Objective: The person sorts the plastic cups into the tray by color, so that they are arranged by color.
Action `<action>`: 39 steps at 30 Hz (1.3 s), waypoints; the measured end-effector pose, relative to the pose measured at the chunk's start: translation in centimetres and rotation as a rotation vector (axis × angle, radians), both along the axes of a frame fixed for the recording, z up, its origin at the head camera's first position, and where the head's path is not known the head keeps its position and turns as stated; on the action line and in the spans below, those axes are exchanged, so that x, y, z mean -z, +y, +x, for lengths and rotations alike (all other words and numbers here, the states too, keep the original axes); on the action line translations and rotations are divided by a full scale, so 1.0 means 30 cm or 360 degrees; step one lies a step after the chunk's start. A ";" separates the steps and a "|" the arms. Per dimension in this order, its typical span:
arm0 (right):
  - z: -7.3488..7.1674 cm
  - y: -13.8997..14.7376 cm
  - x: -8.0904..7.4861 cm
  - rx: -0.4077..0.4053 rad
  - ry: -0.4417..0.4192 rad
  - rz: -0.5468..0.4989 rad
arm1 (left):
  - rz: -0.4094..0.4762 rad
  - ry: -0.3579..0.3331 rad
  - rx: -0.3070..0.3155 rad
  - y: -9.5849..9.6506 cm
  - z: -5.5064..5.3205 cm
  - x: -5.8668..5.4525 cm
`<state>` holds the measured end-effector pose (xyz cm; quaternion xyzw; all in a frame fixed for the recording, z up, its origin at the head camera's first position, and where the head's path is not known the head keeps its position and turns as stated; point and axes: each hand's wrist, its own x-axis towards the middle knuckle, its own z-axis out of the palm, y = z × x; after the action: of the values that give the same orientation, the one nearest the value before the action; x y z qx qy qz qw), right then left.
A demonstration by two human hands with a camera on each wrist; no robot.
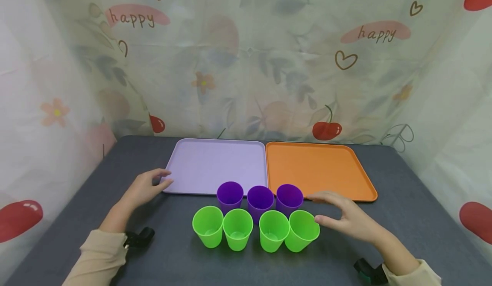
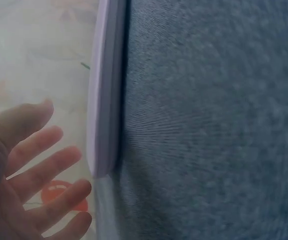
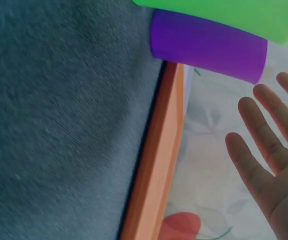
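Note:
Several green cups [image 1: 238, 230] stand upright in a front row on the dark table, the rightmost green cup [image 1: 302, 232] leaning a little. Close behind them are three purple cups [image 1: 260, 202]. My right hand [image 1: 347, 217], fingers spread, hovers just right of the rightmost green cup; in the right wrist view its fingers are apart from a purple cup [image 3: 209, 45]. My left hand [image 1: 147, 188] holds nothing, its fingers relaxed near the front left corner of the lilac tray [image 1: 219, 166]. The tray's edge [image 2: 103, 90] runs beside that hand in the left wrist view.
An orange tray [image 1: 315, 168] lies right of the lilac one, their edges side by side along the back of the table [image 1: 173, 243]. A patterned cloth [image 1: 250, 64] hangs behind and at both sides. Thin cord loops [image 1: 401, 136] show by the back right corner.

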<state>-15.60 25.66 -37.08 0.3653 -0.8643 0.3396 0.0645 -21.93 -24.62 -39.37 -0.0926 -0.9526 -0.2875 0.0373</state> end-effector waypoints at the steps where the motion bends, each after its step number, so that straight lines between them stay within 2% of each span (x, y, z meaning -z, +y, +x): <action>1: 0.002 -0.002 0.005 -0.0010 -0.0008 -0.0003 | 0.0005 -0.0004 -0.0001 -0.002 -0.001 0.004; 11: 0.015 -0.014 0.031 -0.0088 -0.0054 -0.0015 | 0.0031 0.0003 0.0004 -0.014 -0.007 0.025; 18: 0.013 -0.020 0.037 -0.0125 -0.0130 -0.0029 | 0.0036 0.0016 0.0053 -0.018 -0.009 0.033; 24: 0.011 -0.024 0.044 -0.0164 -0.0123 -0.0051 | 0.0040 0.0046 0.0077 -0.020 -0.013 0.039; 32: 0.010 -0.027 0.048 -0.0209 -0.0100 -0.0060 | 0.0065 -0.0018 0.0034 -0.018 -0.015 0.040; 39: 0.017 -0.020 0.013 -0.0166 -0.0065 -0.0024 | 0.0082 -0.0057 0.0020 -0.013 -0.011 0.031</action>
<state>-15.08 25.07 -37.46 0.4023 -0.8427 0.3565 0.0317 -22.25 -25.01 -40.31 -0.0923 -0.9448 -0.3136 0.0208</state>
